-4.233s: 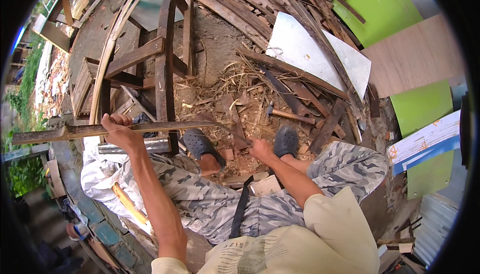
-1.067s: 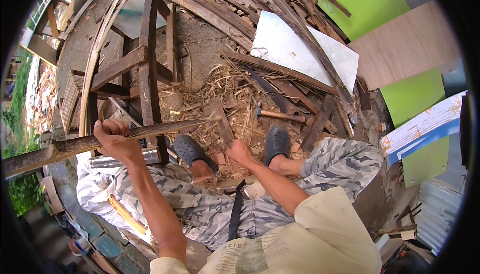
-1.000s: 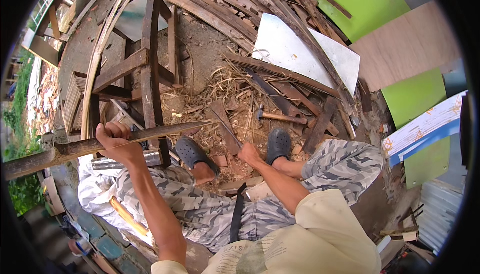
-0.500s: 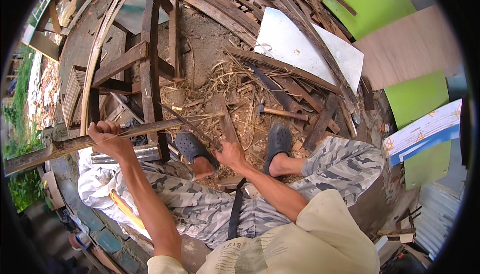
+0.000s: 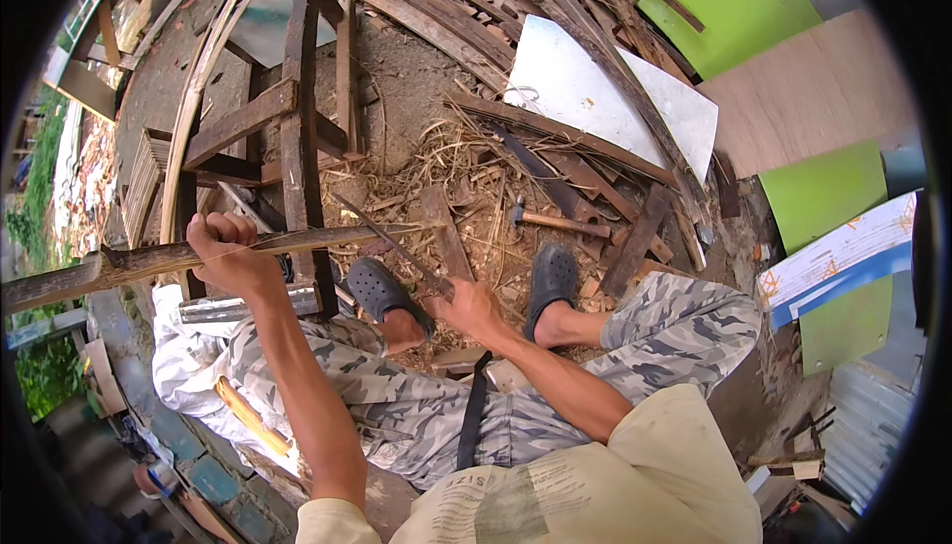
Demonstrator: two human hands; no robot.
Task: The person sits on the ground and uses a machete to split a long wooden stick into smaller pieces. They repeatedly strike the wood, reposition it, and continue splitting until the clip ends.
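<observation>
My left hand (image 5: 233, 251) is closed around a long, rough wooden stick (image 5: 139, 264), which lies slanted across the left side and tapers to a pale thin end in the middle. In my right hand (image 5: 466, 308) is a narrow, dark-bladed knife (image 5: 409, 263). Its blade points up and to the left, crossing the stick near the tapered end; whether the two touch I cannot tell. The knife's handle is mostly hidden in my fist.
A dark wooden frame (image 5: 300, 127) stands just beyond my left hand. A hammer (image 5: 565, 224) lies among shavings near my right clog (image 5: 553, 278). Old planks (image 5: 426, 28) and a white sheet (image 5: 615, 98) lie farther off; green panels (image 5: 828, 192) are at right.
My left hand has moved slightly right, and the stick's left end has risen. The knife's blade has shifted a little right and up across the stick. Both grips stay closed.
</observation>
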